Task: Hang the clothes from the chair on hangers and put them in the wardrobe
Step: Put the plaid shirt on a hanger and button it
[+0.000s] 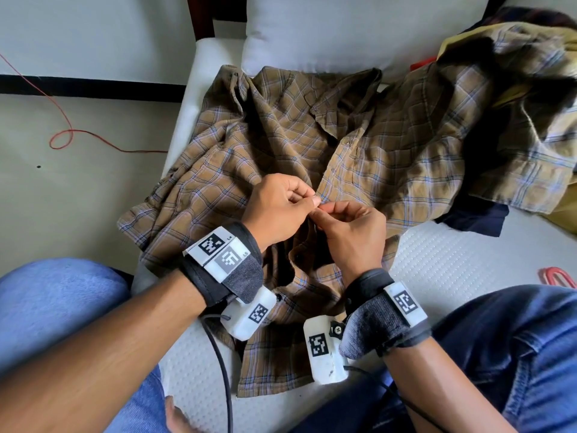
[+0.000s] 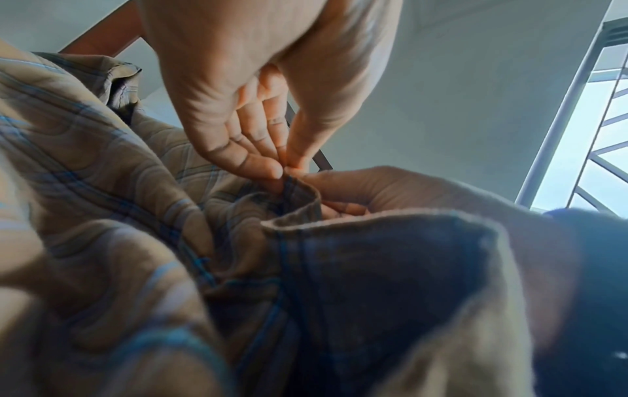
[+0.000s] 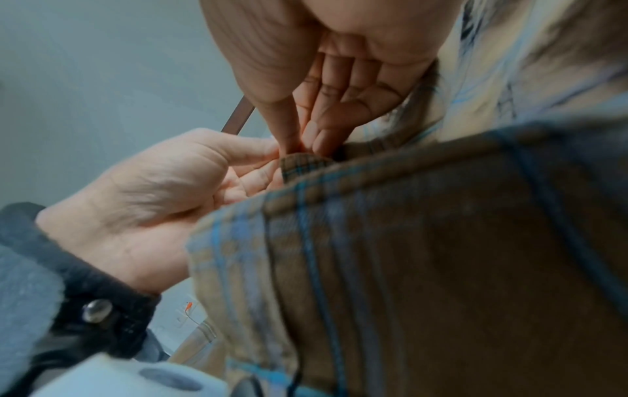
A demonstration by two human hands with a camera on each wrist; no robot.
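A brown plaid shirt lies spread front-up on a white padded seat. Both hands meet at the middle of its front opening. My left hand pinches the placket edge between thumb and forefinger. My right hand pinches the facing edge just beside it, fingertips almost touching the left ones. In the left wrist view my left hand holds a small fold of the shirt. In the right wrist view my right hand pinches the shirt edge, with my left hand opposite. What lies between the fingertips is hidden.
A heap of other clothes sits at the back right, with a dark navy cloth under the shirt's sleeve. A white pillow lies behind. A red cable runs over the floor at left, and a red looped item sits at right.
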